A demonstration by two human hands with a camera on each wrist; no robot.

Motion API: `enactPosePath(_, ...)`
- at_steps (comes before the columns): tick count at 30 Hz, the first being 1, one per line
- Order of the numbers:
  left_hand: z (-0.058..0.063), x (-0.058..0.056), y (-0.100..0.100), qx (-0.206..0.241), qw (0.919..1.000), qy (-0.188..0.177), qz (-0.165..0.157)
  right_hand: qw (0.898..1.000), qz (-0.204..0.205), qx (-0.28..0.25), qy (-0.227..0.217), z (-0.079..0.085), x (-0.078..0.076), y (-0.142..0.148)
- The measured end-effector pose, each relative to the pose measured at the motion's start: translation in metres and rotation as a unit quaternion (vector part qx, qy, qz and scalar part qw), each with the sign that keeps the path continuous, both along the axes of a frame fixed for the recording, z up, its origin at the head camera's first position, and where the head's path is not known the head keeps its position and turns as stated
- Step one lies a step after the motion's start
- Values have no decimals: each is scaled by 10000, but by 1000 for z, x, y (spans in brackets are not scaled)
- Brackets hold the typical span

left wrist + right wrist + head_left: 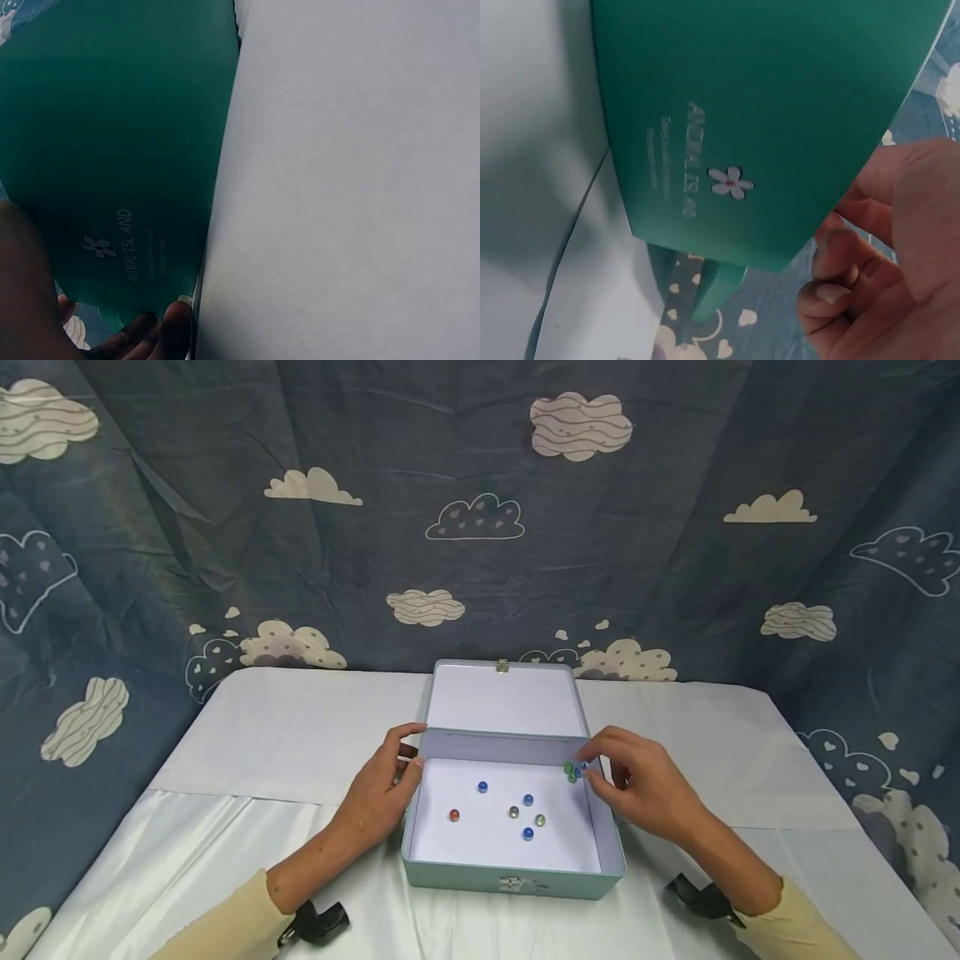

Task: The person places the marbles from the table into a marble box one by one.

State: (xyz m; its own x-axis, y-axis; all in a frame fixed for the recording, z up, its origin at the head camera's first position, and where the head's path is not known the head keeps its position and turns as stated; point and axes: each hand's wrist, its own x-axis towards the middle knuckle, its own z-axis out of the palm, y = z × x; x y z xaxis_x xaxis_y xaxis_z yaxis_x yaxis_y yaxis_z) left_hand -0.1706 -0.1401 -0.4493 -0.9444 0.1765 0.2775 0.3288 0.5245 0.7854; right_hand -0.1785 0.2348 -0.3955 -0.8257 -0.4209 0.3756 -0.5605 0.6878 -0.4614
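Observation:
A pale green latch box (514, 881) stands with its lid (506, 697) raised at the back. Several glass marbles lie spread over its white floor, including a red marble (453, 815) and a blue marble (482, 787). Green and blue marbles (572, 772) cluster at the back right corner. My left hand (382, 785) holds the box's left side near the back, fingers bent at its corner in the left wrist view. Over the right wall, my right hand (645, 781) reaches in with thumb and index fingertips at the clustered marbles; whether they pinch any is unclear.
The box stands on a white cloth-covered table (300, 743). Behind it hangs a dark blue curtain (480, 452) with cloud prints. Black straps with wrist cameras sit at both cuffs. Printed lettering shows on the box's outer side in both wrist views.

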Motion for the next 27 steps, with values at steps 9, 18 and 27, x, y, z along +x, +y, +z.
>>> enactPosePath(9, 1, 1, 0, -26, 10000, -4, 27, 9997, 232, -7, 91, -3, 4, -9)
enactPosePath(18, 2, 0, 1, -29, 10000, -30, 6, 9995, 217, -55, 203, -4, 2, -7)
enactPosePath(27, 1, 0, 1, -29, 10000, -48, 6, 9985, -107, -238, 479, -5, -3, 2)
